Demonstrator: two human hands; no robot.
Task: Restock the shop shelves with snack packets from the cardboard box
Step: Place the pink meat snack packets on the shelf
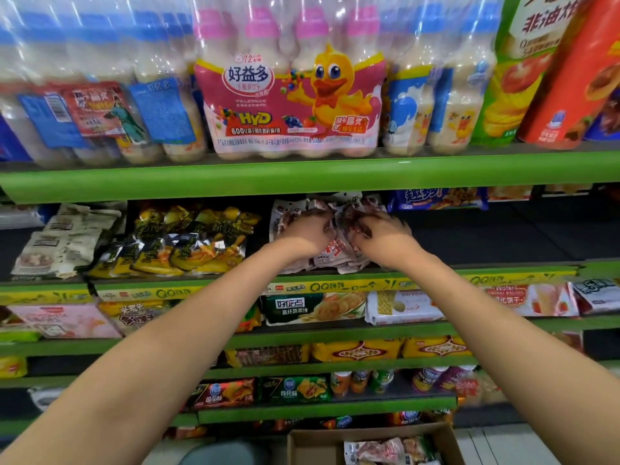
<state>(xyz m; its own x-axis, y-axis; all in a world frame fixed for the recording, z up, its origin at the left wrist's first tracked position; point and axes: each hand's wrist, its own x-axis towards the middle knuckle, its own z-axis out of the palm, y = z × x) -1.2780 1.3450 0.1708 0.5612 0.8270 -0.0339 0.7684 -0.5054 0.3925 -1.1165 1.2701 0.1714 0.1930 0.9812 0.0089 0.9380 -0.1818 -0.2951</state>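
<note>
Pictured: white-and-red snack packets (330, 253) heaped on the second green shelf (335, 275) from the top, just above frame centre. Left hand (308, 231) pressed down on the pile's left half, fingers curled over the packet tops, gripping them. Right hand (382, 234) set likewise at 3 o'clock of the left, touching the pile's right half, grip closed round the crinkled wrappers. Both bare forearms stretched up from the lower corners of the frame. More packets (385, 449) of the same kind seen in the open cardboard box (302, 444) on the floor at 6 o'clock. At 9 o'clock of the pile, yellow-and-black foil bags (188, 243); beyond them pale bags (63, 243). At 3 o'clock of the hands, a bare dark stretch of shelf. At 12 o'clock, on the top shelf, a pink multipack of drink bottles with a yellow duck (295, 105), flanked by blue-capped bottle packs (100, 105) and, at 2 o'clock, a red tube (577, 82). Below the pile, a yellow price strip (335, 286), then a dark green biscuit pack (312, 308) and further rows of snacks.
</note>
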